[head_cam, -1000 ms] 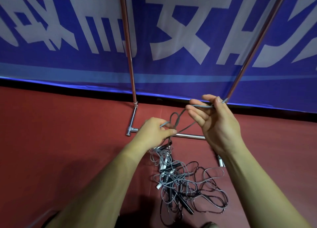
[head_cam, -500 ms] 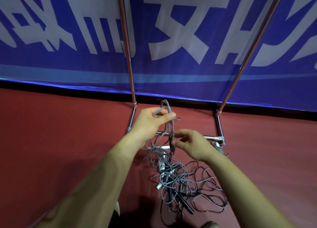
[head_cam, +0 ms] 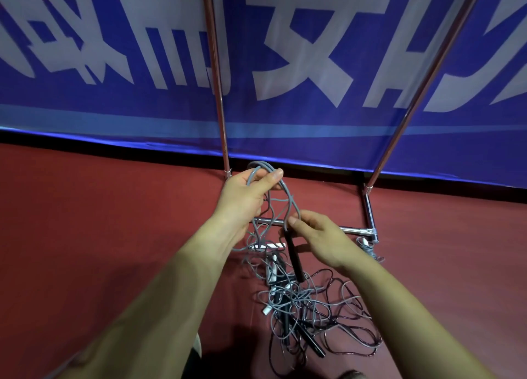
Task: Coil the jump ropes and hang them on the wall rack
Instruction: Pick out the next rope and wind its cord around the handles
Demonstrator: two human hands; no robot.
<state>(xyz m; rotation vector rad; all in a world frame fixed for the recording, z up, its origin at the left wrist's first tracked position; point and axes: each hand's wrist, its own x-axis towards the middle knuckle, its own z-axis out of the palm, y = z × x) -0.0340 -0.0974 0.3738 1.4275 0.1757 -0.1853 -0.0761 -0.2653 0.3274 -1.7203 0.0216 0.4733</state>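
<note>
Head view.

Task item: a grey rope (head_cam: pixel 289 199), thin and smooth, gathered into several loops. The loops stand above the base bar of the rack (head_cam: pixel 352 230), close to its left upright. The left hand (head_cam: pixel 242 199) holds the top of the loops, with the fingers (head_cam: pixel 272 176) and thumb curled round the bundled strands. From that grip the strands fall in loose curves across the base bar. The right hand (head_cam: pixel 320 236) is lower, over the middle of the base bar. Its thumb and forefinger pinch the rope where it meets a black handle (head_cam: pixel 293 257). The handle hangs tilted, its lower end pointing away from the rack towards the pile (head_cam: pixel 310 310).

Surroundings: the pile lies on the red floor (head_cam: pixel 85 236), on the near side of the base bar. It is a tangle of grey and dark ropes with black handles and white handles (head_cam: pixel 268 246) mixed in. Which strands belong to the held rope cannot be told. A small separate bundle (head_cam: pixel 368 247) lies just beside the right foot of the rack.

Obstructions: both forearms cross the lower frame, and the left forearm covers floor beside the pile. The rack's two uprights rise out of frame, so its top rail is unseen. A blue banner (head_cam: pixel 285 116) with large white characters hangs directly behind the rack.
</note>
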